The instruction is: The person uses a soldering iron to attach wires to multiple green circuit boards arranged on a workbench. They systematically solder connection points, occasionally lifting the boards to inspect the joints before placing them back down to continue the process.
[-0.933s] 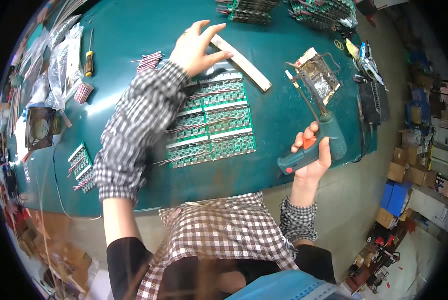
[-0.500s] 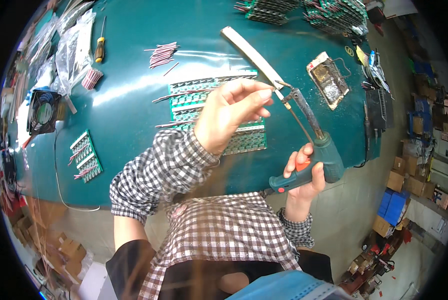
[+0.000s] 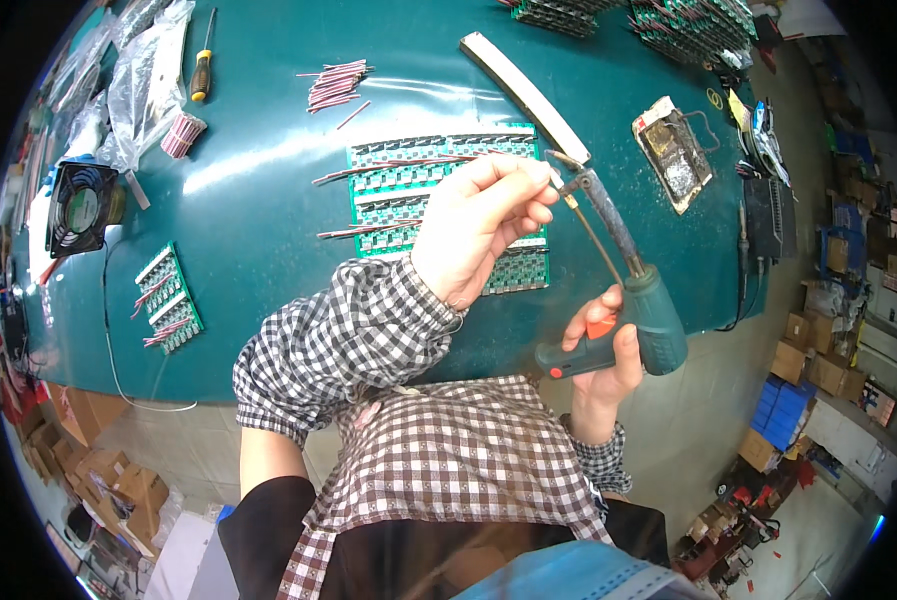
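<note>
My right hand point(image 3: 600, 365) is wrapped round the handle of a green soldering gun point(image 3: 658, 325) with an orange-red trigger. Its long metal barrel slants up and left, and a thin brass feed tube runs beside it. Close to the tip, my left hand point(image 3: 493, 215) pinches thumb and forefinger together at the end of that tube. Whatever lies between those fingertips is too small to make out. Beneath the left hand, partly covered by it, lies a panel of green circuit boards point(image 3: 383, 180) with red and black wires across it.
A long pale strip point(image 3: 523, 95) lies beyond the tip. To its right sits a scorched tray point(image 3: 673, 155) with a wire loop. Cut wires point(image 3: 336, 85), a screwdriver point(image 3: 201, 75), a black fan point(image 3: 83, 208) and a small board point(image 3: 168, 298) lie leftward. Stacked boards point(image 3: 693, 30) stand far right.
The whole view has shifted slightly. My left fingers have curled in more and stay at the feed tube's end. The soldering gun remains in my right hand, its barrel a little steeper.
</note>
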`<move>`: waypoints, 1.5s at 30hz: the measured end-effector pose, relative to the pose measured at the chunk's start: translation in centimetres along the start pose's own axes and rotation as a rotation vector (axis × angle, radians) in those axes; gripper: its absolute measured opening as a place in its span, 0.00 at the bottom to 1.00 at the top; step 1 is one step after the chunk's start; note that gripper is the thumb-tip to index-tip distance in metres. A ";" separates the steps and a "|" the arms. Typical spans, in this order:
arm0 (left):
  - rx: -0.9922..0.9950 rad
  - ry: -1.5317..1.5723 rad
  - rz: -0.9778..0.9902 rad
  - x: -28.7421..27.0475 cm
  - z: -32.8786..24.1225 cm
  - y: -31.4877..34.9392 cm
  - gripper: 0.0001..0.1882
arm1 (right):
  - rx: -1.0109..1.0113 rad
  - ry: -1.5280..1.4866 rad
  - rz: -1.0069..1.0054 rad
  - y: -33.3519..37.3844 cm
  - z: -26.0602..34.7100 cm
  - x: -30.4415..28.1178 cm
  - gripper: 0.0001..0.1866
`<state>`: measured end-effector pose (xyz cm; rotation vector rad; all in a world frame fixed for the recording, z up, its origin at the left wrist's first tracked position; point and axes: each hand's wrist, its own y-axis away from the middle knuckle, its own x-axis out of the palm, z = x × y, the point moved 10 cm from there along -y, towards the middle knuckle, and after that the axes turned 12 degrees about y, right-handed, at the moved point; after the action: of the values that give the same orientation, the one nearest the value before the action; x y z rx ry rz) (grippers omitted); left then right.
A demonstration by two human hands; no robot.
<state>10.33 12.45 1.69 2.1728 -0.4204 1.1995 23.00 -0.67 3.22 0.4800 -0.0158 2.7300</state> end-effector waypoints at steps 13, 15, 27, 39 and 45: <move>0.280 -0.605 -0.143 -3.9 -5.1 5.5 0.10 | -0.246 0.837 -0.650 -1.9 11.1 -14.2 0.14; 0.288 -0.635 -0.120 -4.6 -4.6 5.6 0.09 | -0.255 0.943 -0.687 -3.1 10.5 -15.0 0.13; 0.438 -0.893 -0.165 -7.4 -6.8 8.0 0.08 | -0.236 1.019 -0.615 -1.0 10.5 -12.6 0.15; 0.760 -1.574 -0.040 -3.6 -5.0 11.8 0.11 | 0.241 0.205 -0.018 5.2 0.1 -4.9 0.25; 0.647 -1.771 0.075 -3.0 -2.3 9.2 0.12 | 0.397 0.326 -0.084 6.2 0.0 -5.2 0.24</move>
<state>2.30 6.84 3.40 3.2379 -0.8116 -1.0858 25.31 -8.24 1.79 0.1257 0.6233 2.6946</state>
